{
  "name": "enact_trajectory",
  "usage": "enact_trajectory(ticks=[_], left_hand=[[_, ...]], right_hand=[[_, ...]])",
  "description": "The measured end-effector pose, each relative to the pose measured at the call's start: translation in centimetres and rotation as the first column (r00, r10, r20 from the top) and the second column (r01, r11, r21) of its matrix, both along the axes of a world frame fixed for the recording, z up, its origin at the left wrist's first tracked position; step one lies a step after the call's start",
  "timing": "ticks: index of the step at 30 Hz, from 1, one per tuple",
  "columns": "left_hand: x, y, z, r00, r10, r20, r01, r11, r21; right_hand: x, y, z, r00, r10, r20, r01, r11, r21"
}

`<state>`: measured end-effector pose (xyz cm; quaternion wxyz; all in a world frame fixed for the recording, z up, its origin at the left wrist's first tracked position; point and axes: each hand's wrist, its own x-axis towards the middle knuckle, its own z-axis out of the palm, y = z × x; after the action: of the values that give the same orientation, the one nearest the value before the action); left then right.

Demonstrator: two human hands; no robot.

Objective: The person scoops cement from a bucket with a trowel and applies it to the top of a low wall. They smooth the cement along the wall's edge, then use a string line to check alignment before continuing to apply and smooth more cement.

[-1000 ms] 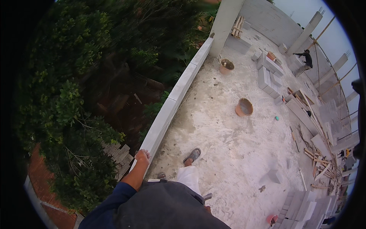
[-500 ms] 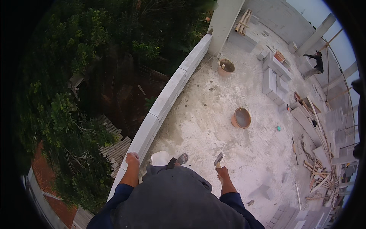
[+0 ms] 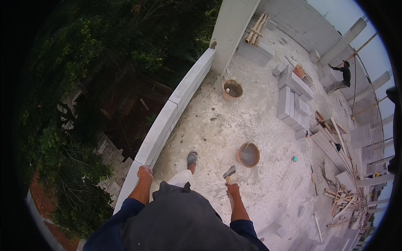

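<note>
Far left, beyond the edge: trees and a tiled roof [image 3: 109,152] well below, so the slab sits high up. A low wall of pale blocks [image 3: 176,106] runs along that edge up to a white column [image 3: 232,31]; only one course high, it seems.

Left hand [image 3: 145,171] rests on top of the wall's near end, palm down, fingers curled over the block's top edge. Likely bracing or steadying the body at the drop; cannot tell if it presses or merely touches.

Centre: one sandalled foot [image 3: 192,158] forward on the concrete floor [image 3: 217,125], just beside the wall.

Right hand [image 3: 233,190] is closed around the handle of a small hatchet-like hammer [image 3: 229,172], head up and away from the body, held out over the floor, apart from the wall. Fingers wrapped tight on the grip; the tool touches nothing else.

Just right of the tool: a round orange bucket [image 3: 248,154] with grey mix inside, near enough to reach. A second bucket [image 3: 232,88] stands farther up, near the wall and column, probably set out along the working line.

Right: stacked grey blocks [image 3: 291,100], then loose timber offcuts [image 3: 341,184] heaped at the side. Far right, another person [image 3: 341,75] crouches by a wall, well apart.
</note>
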<state>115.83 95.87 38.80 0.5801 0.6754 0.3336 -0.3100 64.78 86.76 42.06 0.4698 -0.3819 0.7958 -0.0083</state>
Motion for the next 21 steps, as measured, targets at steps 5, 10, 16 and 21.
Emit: enact_trajectory(ticks=[5, 10, 16, 21], left_hand=[[0.1, -17.8, -1.0, 1.000, 0.011, -0.027, -0.012, 0.999, -0.030], [0.1, -35.9, 0.5, 0.998, -0.035, 0.044, 0.038, 0.997, -0.072], [0.0, -52.2, 2.0, 0.998, -0.046, 0.047, 0.054, 0.979, -0.198], [-1.6, -61.1, 0.2, 0.999, 0.009, 0.033, -0.002, 0.980, -0.200]], right_hand=[[-3.8, 2.9, -3.4, 0.990, -0.074, -0.120, 0.098, 0.974, 0.205], [-5.6, 0.9, -4.2, 0.961, 0.089, -0.262, -0.019, 0.966, 0.258], [-5.3, -14.2, -3.6, 0.985, -0.026, -0.170, 0.065, 0.970, 0.233], [-8.5, -29.7, -7.2, 0.990, 0.085, -0.112, -0.061, 0.978, 0.200]])
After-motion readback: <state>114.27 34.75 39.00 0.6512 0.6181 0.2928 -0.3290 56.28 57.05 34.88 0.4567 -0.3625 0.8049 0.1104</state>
